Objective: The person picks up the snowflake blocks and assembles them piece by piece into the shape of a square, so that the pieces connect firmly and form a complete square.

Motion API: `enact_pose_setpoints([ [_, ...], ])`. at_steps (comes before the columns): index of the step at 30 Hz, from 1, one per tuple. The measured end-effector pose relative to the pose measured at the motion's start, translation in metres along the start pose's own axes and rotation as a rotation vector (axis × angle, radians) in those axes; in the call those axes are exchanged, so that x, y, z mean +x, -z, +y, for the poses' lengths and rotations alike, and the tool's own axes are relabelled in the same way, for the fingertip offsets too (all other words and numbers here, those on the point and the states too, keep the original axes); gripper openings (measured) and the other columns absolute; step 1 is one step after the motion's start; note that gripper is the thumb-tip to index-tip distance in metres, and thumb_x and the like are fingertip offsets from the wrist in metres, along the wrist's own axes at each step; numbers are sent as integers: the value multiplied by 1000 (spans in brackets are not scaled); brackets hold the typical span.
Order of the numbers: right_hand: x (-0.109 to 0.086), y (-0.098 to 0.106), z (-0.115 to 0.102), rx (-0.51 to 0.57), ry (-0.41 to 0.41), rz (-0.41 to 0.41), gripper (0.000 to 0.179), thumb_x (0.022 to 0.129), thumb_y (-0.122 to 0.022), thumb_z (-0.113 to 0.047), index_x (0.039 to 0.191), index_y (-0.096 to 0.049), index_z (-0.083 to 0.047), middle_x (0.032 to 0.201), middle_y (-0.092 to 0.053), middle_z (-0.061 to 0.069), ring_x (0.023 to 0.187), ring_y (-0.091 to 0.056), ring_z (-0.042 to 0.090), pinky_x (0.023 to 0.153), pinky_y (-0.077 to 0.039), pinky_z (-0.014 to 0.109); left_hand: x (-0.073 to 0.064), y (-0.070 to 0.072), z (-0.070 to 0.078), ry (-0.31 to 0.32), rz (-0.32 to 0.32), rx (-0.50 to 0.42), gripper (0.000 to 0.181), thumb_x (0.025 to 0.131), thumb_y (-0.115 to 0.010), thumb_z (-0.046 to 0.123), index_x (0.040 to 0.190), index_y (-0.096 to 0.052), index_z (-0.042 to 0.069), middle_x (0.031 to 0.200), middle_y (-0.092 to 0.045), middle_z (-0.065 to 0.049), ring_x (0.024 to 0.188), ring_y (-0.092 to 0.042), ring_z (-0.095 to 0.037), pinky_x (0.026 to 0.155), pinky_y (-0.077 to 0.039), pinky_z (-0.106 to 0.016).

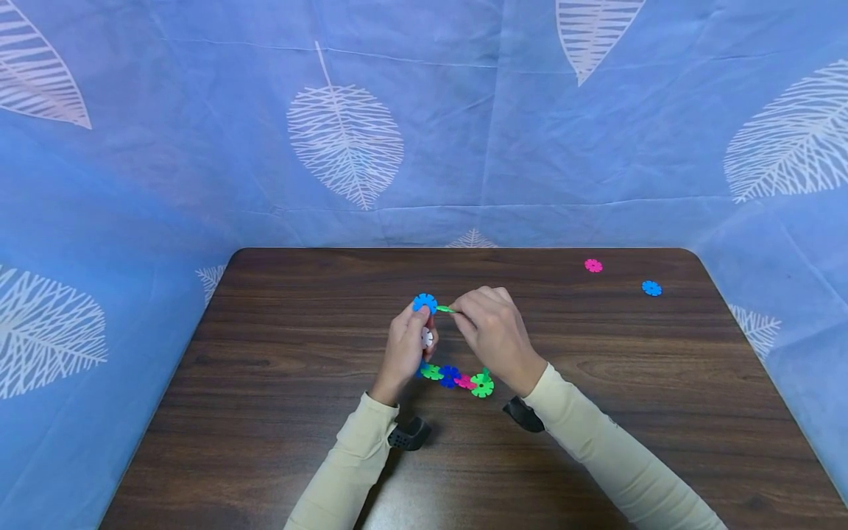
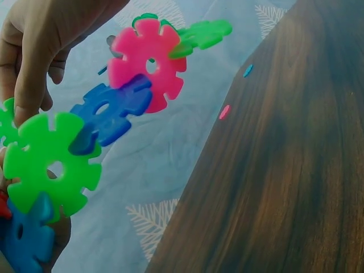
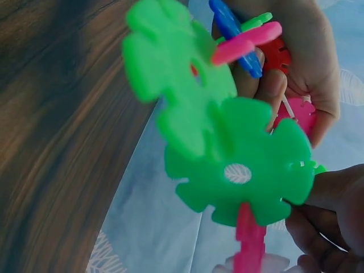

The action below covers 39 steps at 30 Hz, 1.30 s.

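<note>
My left hand (image 1: 400,346) holds a chain of interlocked, notched plastic flower discs, its thumb on a light-blue disc (image 1: 425,302). Between the thumb and fingers of my right hand (image 1: 493,327) is a green disc (image 1: 446,309), seen edge-on and touching the light-blue one. A white disc (image 1: 427,338) shows by the left fingers. Below the hands hangs more of the chain, with a dark-blue disc (image 1: 450,377) and a bright-green disc (image 1: 482,385). Large in the left wrist view is a pink disc (image 2: 149,65); the right wrist view shows a darker green disc (image 3: 244,162) close up.
A loose pink disc (image 1: 593,266) and a loose blue disc (image 1: 652,288) lie near the far right corner of the dark wooden table (image 1: 265,442). Behind the table hangs a blue leaf-patterned cloth (image 1: 430,147).
</note>
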State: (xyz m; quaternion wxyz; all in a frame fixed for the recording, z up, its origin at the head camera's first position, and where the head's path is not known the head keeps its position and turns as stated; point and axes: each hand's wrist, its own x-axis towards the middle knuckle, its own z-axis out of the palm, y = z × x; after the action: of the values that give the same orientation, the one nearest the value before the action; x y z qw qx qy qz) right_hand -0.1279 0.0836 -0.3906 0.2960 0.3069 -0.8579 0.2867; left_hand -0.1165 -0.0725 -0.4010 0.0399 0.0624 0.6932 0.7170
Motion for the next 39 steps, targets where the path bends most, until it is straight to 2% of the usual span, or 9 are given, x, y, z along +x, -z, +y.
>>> enact_pose_setpoints([
  [8,-1,0,-2,-20,37,-4,4,84,-71,-8,87,-69,-5,84,-72,6,82,-64,19,72,-48,33,0,1,-1,-18,-39,64,39,106,-25,16,82,-42,-9,55,-44,-9,42,-40,-12,40,-38,-21],
  [12,-1,0,-2,0,35,-16,7,82,-72,-5,88,-69,-5,85,-71,6,83,-63,19,73,-48,33,-1,2,-2,-29,-60,75,41,106,-22,17,82,-43,-9,56,-44,-12,43,-41,-14,40,-38,-21],
  [16,-3,-1,-1,33,46,-17,12,78,-73,1,87,-68,-5,84,-70,5,81,-61,18,74,-48,33,-1,3,-2,-11,-97,85,40,106,-22,15,81,-43,-7,55,-44,-9,43,-40,-12,41,-37,-20],
  [22,-5,-2,1,60,60,-15,11,80,-72,1,86,-67,-6,83,-70,4,80,-61,17,72,-49,33,0,3,-9,-27,-143,64,40,106,-19,15,80,-41,-8,55,-44,-8,42,-40,-11,41,-36,-20],
  [26,-5,-4,3,58,61,-20,5,83,-70,-3,86,-68,-7,84,-70,3,81,-61,17,72,-47,32,2,3,-13,-50,-137,38,39,106,-19,13,84,-41,-11,56,-46,-18,40,-41,-11,40,-37,-20],
  [30,-5,-4,4,40,54,-31,11,78,-75,-3,86,-69,-7,85,-71,2,81,-62,16,70,-45,32,2,4,-15,-115,-120,26,31,105,-23,11,97,-44,-10,67,-50,-30,37,-43,-15,36,-39,-24],
  [35,-7,-1,4,53,41,-75,13,76,-77,-5,88,-71,-8,86,-72,1,83,-63,16,71,-46,32,2,5,-17,-166,-119,42,31,105,-26,11,127,-45,-1,79,-55,-29,34,-42,-19,33,-40,-30],
  [39,-6,3,5,72,31,-128,16,77,-76,-9,92,-71,-8,90,-72,2,87,-63,16,73,-47,33,3,6,-17,-180,-131,25,31,105,-25,10,125,-45,-3,77,-49,-30,35,-40,-15,32,-37,-26],
])
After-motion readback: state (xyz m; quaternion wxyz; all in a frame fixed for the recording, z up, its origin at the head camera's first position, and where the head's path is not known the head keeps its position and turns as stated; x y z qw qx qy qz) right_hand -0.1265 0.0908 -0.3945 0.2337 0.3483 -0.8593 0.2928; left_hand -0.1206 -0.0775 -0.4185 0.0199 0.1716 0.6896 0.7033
